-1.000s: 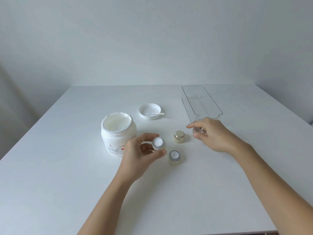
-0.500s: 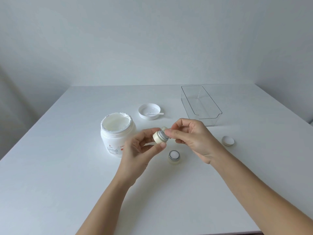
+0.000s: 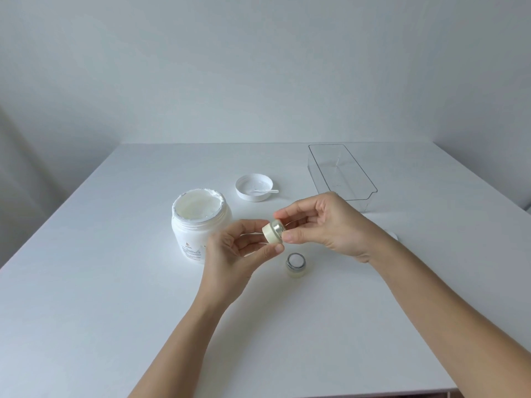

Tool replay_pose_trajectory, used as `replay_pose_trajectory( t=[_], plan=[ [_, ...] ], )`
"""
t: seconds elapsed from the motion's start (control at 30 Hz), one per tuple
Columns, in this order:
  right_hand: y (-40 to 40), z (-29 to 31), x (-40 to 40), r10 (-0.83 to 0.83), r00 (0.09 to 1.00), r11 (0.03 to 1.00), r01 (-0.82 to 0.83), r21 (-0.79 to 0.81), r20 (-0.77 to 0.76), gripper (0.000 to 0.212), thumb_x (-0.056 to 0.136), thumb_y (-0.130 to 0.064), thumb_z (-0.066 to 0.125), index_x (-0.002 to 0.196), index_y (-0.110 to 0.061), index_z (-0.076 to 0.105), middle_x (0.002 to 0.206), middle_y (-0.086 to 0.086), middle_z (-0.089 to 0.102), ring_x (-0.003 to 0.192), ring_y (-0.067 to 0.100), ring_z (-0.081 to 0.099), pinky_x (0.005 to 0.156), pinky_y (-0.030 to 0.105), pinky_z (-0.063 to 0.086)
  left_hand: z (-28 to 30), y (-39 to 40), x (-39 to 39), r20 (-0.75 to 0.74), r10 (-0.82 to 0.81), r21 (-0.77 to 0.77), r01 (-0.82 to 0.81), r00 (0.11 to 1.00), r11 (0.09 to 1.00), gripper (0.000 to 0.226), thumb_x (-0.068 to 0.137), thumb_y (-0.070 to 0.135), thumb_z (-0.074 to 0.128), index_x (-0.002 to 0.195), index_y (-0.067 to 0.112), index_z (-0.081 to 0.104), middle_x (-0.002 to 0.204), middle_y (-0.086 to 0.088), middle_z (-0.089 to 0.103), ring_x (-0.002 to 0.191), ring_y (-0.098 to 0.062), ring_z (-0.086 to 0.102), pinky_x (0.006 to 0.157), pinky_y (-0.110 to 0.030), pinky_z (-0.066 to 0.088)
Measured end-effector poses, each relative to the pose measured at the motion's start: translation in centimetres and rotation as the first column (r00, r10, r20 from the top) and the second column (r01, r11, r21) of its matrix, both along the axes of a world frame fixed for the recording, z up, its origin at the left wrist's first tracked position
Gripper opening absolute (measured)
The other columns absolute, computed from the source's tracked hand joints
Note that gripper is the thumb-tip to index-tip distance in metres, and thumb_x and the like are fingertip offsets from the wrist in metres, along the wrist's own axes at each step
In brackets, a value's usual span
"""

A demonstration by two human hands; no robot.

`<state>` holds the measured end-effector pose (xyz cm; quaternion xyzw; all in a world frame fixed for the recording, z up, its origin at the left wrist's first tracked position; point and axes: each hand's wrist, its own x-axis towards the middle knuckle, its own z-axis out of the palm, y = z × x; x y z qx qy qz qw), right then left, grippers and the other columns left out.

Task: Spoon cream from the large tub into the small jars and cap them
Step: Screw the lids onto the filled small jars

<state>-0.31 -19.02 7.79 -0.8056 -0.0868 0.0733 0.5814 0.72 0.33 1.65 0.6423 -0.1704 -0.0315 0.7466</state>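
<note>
A plain white surface (image 3: 86, 297) fills the lower part of the view, its far edge meeting a bare, pale grey wall (image 3: 258, 67). Another plain wall (image 3: 494, 116) closes the right side, forming a corner. Light is soft and even, with faint shadows. A darker strip shows beneath the near right edge.

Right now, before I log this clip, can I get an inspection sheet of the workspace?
Surface: white table, bare in front.
Job's things: open cream tub; tub lid upturned with a small spatula in it; uncapped filled jar on the table; held jar tilted with a gold cap on it.
Clutter: clear plastic bin; small white object behind the right wrist, unclear.
Grippers: left hand holds the jar; right hand fingers pinch the cap.
Cables: nothing seen.
Surroundings: plain grey walls.
</note>
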Motion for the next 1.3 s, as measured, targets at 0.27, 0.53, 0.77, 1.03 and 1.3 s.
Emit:
replay_pose_trajectory(
  t=[0.27, 0.53, 0.77, 1.03, 1.3],
  plan=[
    [1.2, -0.5, 0.5, -0.107, 0.978, 0.878, 0.178, -0.445, 0.179, 0.054, 0.085, -0.062, 0.052, 0.066, -0.014, 0.070, 0.056, -0.003, 0.069, 0.045, -0.002, 0.056, 0.052, 0.011, 0.044, 0.1, -0.1, -0.1, 0.000, 0.001, 0.002, -0.001, 1.000, 1.000, 0.038, 0.066, 0.013, 0.085, 0.101, 0.007, 0.073, 0.096, -0.013, 0.079, 0.094, -0.031, 0.075, 0.085, -0.040, 0.060],
    [-0.4, 0.5, 0.3, 0.095, 0.990, 0.954, -0.061, -0.295, 0.100, 0.023, 0.079, -0.034, 0.075, 0.101, -0.029, 0.071, 0.092, -0.013, 0.072, 0.076, 0.002, 0.060, 0.065, 0.015, 0.046, 0.2, 0.0, 0.0, -0.010, 0.020, -0.004, -0.020, 1.000, 1.000, 0.036, 0.064, 0.014, 0.085, 0.098, 0.008, 0.073, 0.094, -0.010, 0.079, 0.089, -0.027, 0.076, 0.079, -0.031, 0.060],
    [0.4, -0.2, 0.6, -0.012, 0.986, 0.858, 0.095, -0.506, 0.164, 0.049, 0.089, -0.059, 0.046, 0.072, -0.019, 0.070, 0.066, -0.002, 0.070, 0.054, 0.001, 0.055, 0.053, 0.013, 0.039, 0.2, -0.2, -0.1, 0.014, -0.007, 0.013, 0.007, 1.000, 1.000, 0.036, 0.068, 0.010, 0.085, 0.102, 0.006, 0.072, 0.095, -0.011, 0.080, 0.094, -0.028, 0.075, 0.084, -0.036, 0.060],
    [-0.1, 0.1, 0.2, 0.069, 0.988, 0.915, -0.008, -0.403, 0.139, 0.020, 0.084, -0.048, 0.065, 0.084, -0.028, 0.071, 0.077, -0.012, 0.071, 0.063, -0.001, 0.057, 0.057, 0.010, 0.039, 0.2, -0.1, -0.1, 0.005, 0.014, 0.023, -0.014, 1.000, 1.000, 0.038, 0.066, 0.010, 0.086, 0.101, 0.007, 0.073, 0.095, -0.011, 0.079, 0.093, -0.029, 0.075, 0.087, -0.045, 0.059],
    [-0.4, 0.3, 0.1, 0.084, 0.985, 0.922, -0.021, -0.386, 0.148, 0.028, 0.077, -0.052, 0.069, 0.101, -0.036, 0.067, 0.093, -0.017, 0.070, 0.080, 0.000, 0.057, 0.064, 0.012, 0.041, 0.2, 0.0, -0.1, 0.009, 0.027, 0.034, -0.028, 1.000, 0.999, 0.037, 0.065, 0.014, 0.085, 0.099, 0.008, 0.074, 0.095, -0.009, 0.080, 0.091, -0.027, 0.076, 0.087, -0.045, 0.059]
  ],
)
